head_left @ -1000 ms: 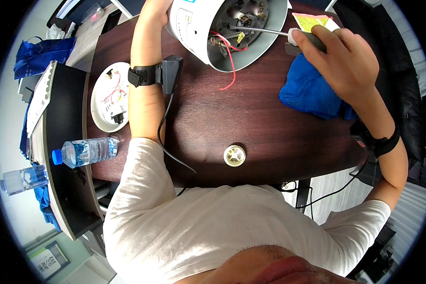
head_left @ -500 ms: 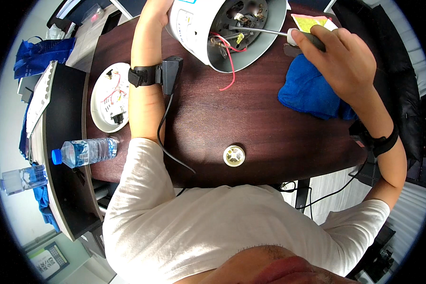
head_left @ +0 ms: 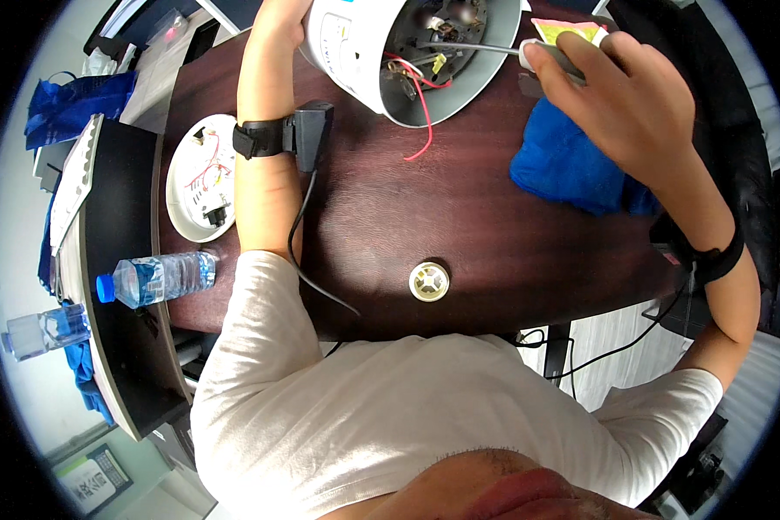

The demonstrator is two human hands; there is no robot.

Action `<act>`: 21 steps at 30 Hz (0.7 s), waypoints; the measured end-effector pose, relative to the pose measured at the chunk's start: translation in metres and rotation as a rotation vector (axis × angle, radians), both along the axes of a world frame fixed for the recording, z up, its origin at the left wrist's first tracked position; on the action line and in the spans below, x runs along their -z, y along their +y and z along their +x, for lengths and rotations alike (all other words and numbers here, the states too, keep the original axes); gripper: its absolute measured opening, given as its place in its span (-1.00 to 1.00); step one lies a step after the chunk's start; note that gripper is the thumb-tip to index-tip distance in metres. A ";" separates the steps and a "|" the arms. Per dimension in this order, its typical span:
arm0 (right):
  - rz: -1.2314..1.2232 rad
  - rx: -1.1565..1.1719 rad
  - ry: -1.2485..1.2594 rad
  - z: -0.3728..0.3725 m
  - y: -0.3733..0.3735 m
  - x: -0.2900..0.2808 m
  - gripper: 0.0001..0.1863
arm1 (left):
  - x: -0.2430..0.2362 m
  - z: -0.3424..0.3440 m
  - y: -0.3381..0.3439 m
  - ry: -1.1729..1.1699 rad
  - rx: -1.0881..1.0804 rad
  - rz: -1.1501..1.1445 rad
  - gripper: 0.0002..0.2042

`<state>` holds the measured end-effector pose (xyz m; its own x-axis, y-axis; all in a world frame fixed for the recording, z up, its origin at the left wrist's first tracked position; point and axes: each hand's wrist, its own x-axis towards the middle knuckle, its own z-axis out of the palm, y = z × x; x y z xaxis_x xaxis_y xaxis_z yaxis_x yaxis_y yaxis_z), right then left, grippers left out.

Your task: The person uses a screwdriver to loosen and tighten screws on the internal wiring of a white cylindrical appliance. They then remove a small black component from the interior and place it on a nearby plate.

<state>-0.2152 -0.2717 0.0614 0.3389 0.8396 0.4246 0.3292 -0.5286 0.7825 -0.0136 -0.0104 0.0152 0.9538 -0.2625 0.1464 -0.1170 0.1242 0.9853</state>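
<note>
A dark brown bench [head_left: 364, 234] fills the middle of the view, its near edge against the person's white shirt [head_left: 407, 399]. Next in size is a white, drum-shaped housing [head_left: 342, 52] at the far side of the bench, left of centre; it lies tilted, its open grey-rimmed end turned to the right and toward the person, so that a dark plate [head_left: 472, 39] with metal fittings shows inside. The far part of the housing is cut off by the edge of the view.

A crumpled blue cloth [head_left: 563, 160] lies on the right of the bench, partly under the right hand [head_left: 637, 104]. That hand is closed around the handle of a screwdriver. The left hand [head_left: 289, 22] is beside the left wall of the housing, mostly out of view; its fingers are hidden, so I cannot tell whether it grips.

At the left edge of the bench sits an oval white cover [head_left: 178, 204] with wiring inside, just left of the left forearm. Nearer the person, a clear bottle [head_left: 160, 279] with a blue cap lies on its side.

The screwdriver [head_left: 553, 65] points left, its shank reaching into the housing; whether the tip touches a fitting is unclear. A red wire [head_left: 429, 121] hangs out over the housing's rim. Smallest is a round whitish part [head_left: 429, 282] near the bench's near edge.
</note>
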 end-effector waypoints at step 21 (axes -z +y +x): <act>1.075 0.098 0.628 -0.022 0.010 0.064 -0.71 | 0.002 0.002 -0.004 -0.060 0.001 0.030 -0.54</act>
<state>-0.2369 -0.2620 -0.0025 0.7729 0.1276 0.6215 0.4122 -0.8457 -0.3391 -0.0116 -0.0143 0.0129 0.9433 -0.2682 0.1955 -0.1761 0.0949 0.9798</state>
